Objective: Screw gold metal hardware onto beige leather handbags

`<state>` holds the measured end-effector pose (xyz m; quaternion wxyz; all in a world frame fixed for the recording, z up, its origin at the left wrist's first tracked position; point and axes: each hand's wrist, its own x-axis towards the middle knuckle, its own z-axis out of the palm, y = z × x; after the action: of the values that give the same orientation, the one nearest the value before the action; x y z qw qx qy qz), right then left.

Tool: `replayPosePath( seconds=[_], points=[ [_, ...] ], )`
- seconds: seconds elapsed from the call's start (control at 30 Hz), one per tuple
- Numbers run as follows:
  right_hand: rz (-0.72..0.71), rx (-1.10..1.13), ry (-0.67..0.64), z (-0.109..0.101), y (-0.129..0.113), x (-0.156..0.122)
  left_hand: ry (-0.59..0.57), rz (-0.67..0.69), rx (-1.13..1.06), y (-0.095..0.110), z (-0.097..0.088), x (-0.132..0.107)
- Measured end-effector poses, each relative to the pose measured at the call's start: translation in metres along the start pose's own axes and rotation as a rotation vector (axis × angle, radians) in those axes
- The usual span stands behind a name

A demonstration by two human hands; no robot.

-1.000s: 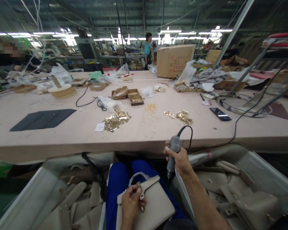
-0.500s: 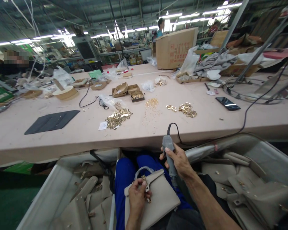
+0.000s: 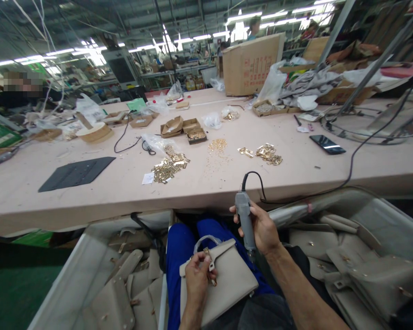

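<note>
A beige handbag (image 3: 229,279) with a flap and a plastic-wrapped top handle (image 3: 206,240) lies across my lap. My left hand (image 3: 198,275) is closed at the bag's front, pinching the strap tab (image 3: 211,265) that carries gold metal hardware. Part of that hardware is hidden by my fingers. To the right, my right hand (image 3: 261,225) is wrapped round a grey electric screwdriver (image 3: 245,220). Its cord (image 3: 252,173) loops up from the top end, and the tip points down, just right of the bag and apart from it.
White bins of beige bags stand at my left (image 3: 72,279) and right (image 3: 378,215). On the pink table (image 3: 179,195) lie gold metal plates (image 3: 167,169), small gold pieces (image 3: 217,145), a dark board (image 3: 76,173) and a phone (image 3: 327,144). A cardboard box (image 3: 252,66) stands behind.
My right hand has shifted slightly right with the electric screwdriver, which is now more upright. My left hand keeps its pinch on the bag's tab. The view has tilted slightly.
</note>
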<state>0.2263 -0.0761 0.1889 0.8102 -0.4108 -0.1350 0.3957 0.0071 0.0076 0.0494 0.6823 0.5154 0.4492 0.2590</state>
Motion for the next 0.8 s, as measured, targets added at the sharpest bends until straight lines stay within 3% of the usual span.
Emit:
replayPosePath(
  seconds=[0.2,0.37,0.5,0.67,0.8],
  points=[
    [-0.007,-0.013,0.030,-0.002,0.005,0.002,-0.006,-0.010,-0.020,-0.002,-0.001,0.002],
    [0.056,0.013,0.083,0.004,0.002,-0.005,0.055,-0.019,-0.057,0.002,0.001,-0.002],
    [-0.048,0.045,0.157,0.011,0.005,-0.007,0.052,-0.038,-0.148,0.005,0.002,-0.005],
    [0.026,0.036,0.184,0.031,0.039,-0.006,0.047,-0.065,-0.142,0.003,-0.002,-0.004],
    [-0.131,-0.082,0.142,0.055,0.069,-0.011,-0.015,-0.072,-0.167,0.004,-0.003,-0.006]
  ],
)
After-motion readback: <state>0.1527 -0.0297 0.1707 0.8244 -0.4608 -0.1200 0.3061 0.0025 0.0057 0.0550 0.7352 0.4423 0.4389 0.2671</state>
